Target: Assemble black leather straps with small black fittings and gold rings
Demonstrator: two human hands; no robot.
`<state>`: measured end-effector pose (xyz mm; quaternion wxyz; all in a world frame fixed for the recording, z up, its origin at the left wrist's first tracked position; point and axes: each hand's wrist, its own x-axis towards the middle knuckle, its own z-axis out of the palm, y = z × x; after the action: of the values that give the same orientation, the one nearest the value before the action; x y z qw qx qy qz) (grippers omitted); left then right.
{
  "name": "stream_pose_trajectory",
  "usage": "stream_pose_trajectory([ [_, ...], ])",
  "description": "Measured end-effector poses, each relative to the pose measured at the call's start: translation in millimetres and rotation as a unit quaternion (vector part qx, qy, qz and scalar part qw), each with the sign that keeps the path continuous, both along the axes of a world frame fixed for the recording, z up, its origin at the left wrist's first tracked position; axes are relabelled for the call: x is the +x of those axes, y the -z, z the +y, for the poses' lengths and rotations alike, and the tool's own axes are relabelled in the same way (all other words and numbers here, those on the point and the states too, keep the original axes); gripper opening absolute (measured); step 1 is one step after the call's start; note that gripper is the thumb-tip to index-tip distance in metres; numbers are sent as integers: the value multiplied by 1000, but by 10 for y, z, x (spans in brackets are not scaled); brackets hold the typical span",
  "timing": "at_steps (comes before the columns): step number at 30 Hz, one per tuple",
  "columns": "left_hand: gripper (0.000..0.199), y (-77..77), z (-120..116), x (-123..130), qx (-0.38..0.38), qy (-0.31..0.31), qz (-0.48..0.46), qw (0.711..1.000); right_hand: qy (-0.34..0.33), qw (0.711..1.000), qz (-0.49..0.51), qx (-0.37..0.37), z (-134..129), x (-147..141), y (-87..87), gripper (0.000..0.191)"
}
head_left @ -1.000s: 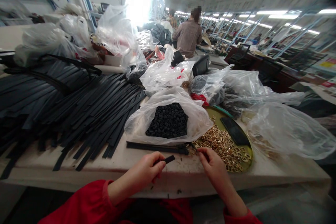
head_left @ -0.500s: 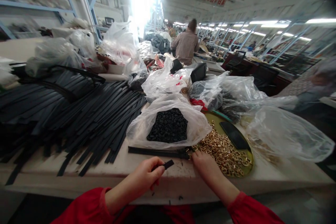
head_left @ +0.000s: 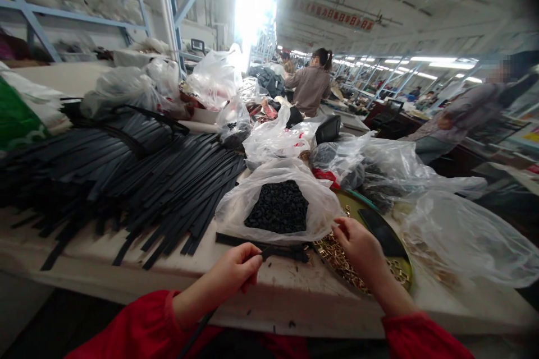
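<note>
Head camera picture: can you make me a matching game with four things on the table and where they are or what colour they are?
Things:
1. black strap
2. gold buckles
3. black beads
4. long strips

Places:
A. in a clear bag
B. on a round tray
C. piled on the table's left side
D. pinched in the left hand

Pairs: 1-D, 2-B, 3-A, 4-C

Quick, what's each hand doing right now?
Left hand: closed, pinching a black strap.
Right hand: over the tray of gold buckles; grip cannot be told.
</note>
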<state>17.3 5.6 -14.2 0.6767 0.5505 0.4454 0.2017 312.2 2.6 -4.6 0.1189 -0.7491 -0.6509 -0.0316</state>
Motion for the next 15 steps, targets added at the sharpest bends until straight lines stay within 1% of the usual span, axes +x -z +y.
stream_pose_trajectory([
  [3, 27, -34, 34, 31, -1, -7, 4, 1000, -49, 998, 5, -39, 384, -400, 50, 22],
  [5, 25, -48, 60, 31, -4, -10, 8, 1000, -49, 997, -2, -59, 633, -614, 141, 19],
  [7, 22, -48, 92, 25, -5, -14, 6, 1000, -35, 997, -6, -75, 825, -747, 236, 17],
  [9, 20, -37, 130, 21, -11, -18, 3, 1000, -24, 996, -3, -86, 949, -804, 308, 15],
  [11, 18, -24, 175, 26, -20, -19, 6, 1000, -22, 996, 13, -89, 1020, -800, 350, 11],
  [15, 16, -21, 282, 48, -26, -20, 8, 999, -22, 993, 81, -78, 1046, -685, 365, 8],
])
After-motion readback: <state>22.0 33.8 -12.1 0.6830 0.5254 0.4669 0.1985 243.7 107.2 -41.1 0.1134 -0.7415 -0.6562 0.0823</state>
